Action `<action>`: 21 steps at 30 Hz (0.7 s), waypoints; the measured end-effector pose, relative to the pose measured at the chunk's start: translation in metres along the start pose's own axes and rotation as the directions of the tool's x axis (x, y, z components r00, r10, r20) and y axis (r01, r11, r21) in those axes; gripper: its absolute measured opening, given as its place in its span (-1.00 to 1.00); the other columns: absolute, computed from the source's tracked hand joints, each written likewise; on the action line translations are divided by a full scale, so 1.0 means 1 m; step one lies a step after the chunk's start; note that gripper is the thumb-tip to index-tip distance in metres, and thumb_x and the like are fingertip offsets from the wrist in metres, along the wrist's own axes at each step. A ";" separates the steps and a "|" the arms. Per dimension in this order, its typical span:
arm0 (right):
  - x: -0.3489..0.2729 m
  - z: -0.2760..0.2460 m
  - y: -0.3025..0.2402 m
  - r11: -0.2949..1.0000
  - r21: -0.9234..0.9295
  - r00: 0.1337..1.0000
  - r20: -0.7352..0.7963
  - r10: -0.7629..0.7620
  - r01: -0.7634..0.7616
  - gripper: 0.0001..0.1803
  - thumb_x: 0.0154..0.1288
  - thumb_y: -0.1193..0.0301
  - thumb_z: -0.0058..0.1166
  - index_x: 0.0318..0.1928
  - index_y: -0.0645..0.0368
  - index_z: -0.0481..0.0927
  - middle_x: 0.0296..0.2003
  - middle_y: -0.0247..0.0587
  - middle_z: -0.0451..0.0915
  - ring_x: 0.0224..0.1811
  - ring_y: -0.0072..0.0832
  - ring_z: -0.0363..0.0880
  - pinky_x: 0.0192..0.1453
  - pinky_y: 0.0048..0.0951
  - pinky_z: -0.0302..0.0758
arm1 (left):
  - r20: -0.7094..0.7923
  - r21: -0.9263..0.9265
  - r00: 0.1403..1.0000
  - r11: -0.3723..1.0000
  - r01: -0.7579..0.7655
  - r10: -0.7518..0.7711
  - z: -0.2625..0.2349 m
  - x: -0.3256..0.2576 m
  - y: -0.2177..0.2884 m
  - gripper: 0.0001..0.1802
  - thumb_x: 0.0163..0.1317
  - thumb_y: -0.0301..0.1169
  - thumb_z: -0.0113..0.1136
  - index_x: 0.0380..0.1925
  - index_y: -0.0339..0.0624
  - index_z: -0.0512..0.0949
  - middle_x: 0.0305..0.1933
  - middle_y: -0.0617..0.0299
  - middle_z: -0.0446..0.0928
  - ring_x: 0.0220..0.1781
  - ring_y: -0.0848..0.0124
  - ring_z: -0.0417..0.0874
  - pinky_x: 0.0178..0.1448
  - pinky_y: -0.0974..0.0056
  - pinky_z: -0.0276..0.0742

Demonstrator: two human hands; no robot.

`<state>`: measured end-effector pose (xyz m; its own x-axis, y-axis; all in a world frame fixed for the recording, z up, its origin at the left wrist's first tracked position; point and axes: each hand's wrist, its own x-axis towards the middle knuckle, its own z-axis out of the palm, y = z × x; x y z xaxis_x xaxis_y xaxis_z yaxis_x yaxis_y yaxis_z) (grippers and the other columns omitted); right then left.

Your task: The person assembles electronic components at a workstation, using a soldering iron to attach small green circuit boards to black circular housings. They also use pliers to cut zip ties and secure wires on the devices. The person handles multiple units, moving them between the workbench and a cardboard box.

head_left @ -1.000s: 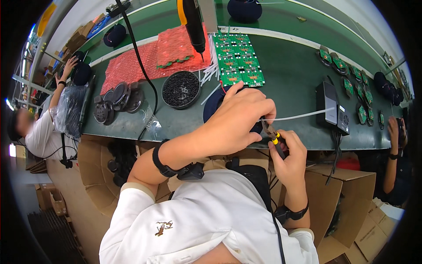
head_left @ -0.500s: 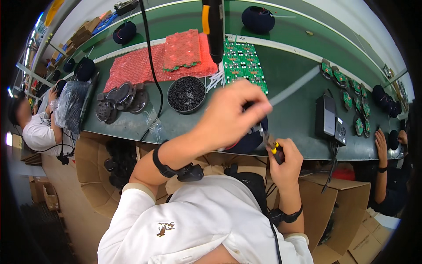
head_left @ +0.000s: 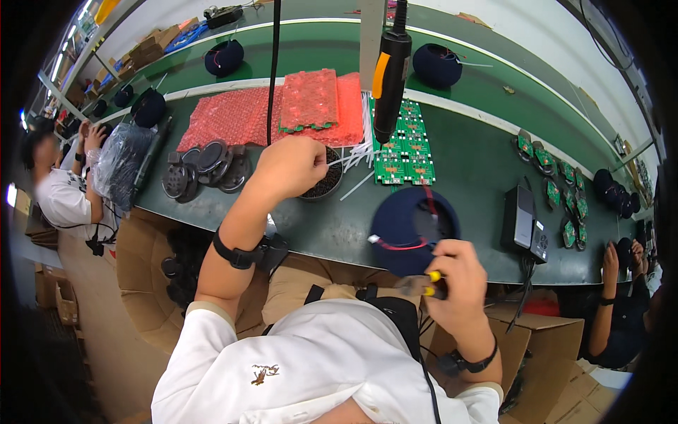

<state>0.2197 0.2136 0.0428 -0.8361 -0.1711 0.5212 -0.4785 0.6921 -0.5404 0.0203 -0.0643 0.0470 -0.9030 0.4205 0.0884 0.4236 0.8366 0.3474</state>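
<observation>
My left hand (head_left: pixel 291 169) is closed beside a black bowl (head_left: pixel 326 188) of small dark pieces. At its fingertips is the end of a white cable tie (head_left: pixel 340 162), close to a bundle of white cable ties (head_left: pixel 359 153). My right hand (head_left: pixel 459 286) is wrapped round cutting pliers (head_left: pixel 432 284) with yellow-and-black handles. Just beyond the pliers, at the table's front edge, sits a round navy fabric-covered piece (head_left: pixel 397 222). Red wires and a white connector come out of its dark hollow middle.
An electric screwdriver (head_left: pixel 392 85) hangs over green circuit boards (head_left: pixel 406 152). Red bubble wrap (head_left: pixel 236 116) and dark round parts (head_left: pixel 212 166) lie left. A black box-shaped device (head_left: pixel 519 219) stands right, near boards on dark parts (head_left: pixel 565 187). Co-workers sit on both sides.
My left hand has moved left from above the navy piece to the bowl and cable ties. My right hand has drawn the pliers back from the navy piece. The view has shifted.
</observation>
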 end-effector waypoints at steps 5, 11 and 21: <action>0.021 -0.045 0.027 0.994 -0.107 0.990 -0.141 0.002 -0.017 -0.45 -0.16 0.64 0.52 -0.15 0.14 0.49 -0.14 -0.13 0.54 -0.30 -0.40 0.52 -0.32 -0.48 0.42 | -0.045 -0.268 0.999 0.963 -0.011 -0.001 -0.025 -0.029 0.005 -0.84 0.11 -0.42 0.28 -0.52 -0.31 0.59 -0.58 0.00 0.55 -0.54 0.13 0.62 -0.35 0.15 0.50; 0.096 -0.076 0.094 0.953 -0.255 0.976 -0.187 0.115 -0.162 -0.48 0.00 0.52 0.50 -0.05 0.23 0.50 -0.21 -0.19 0.53 -0.25 -0.33 0.49 -0.11 -0.39 0.46 | -0.222 0.030 0.974 0.998 0.049 -0.041 0.003 0.009 0.001 -0.83 0.14 -0.41 0.22 -0.47 -0.34 0.63 -0.42 -0.20 0.63 -0.31 -0.15 0.71 -0.17 -0.10 0.59; 0.261 -0.046 0.291 0.671 -0.580 0.886 -0.343 0.313 -0.462 -0.35 0.09 0.30 0.53 0.14 0.18 0.49 0.04 0.07 0.62 0.11 0.07 0.61 0.14 -0.02 0.56 | -0.217 -0.245 0.949 0.954 0.173 -0.228 0.051 0.069 -0.007 -0.73 0.19 -0.35 0.34 -0.21 -0.33 0.72 -0.32 -0.17 0.72 -0.18 -0.09 0.77 -0.01 -0.05 0.67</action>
<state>-0.1255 0.4030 0.0519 -0.7983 0.3055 0.5190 0.2207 0.9503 -0.2198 -0.0417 -0.0235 0.0027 -0.9693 0.1320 0.2075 0.2301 0.7846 0.5758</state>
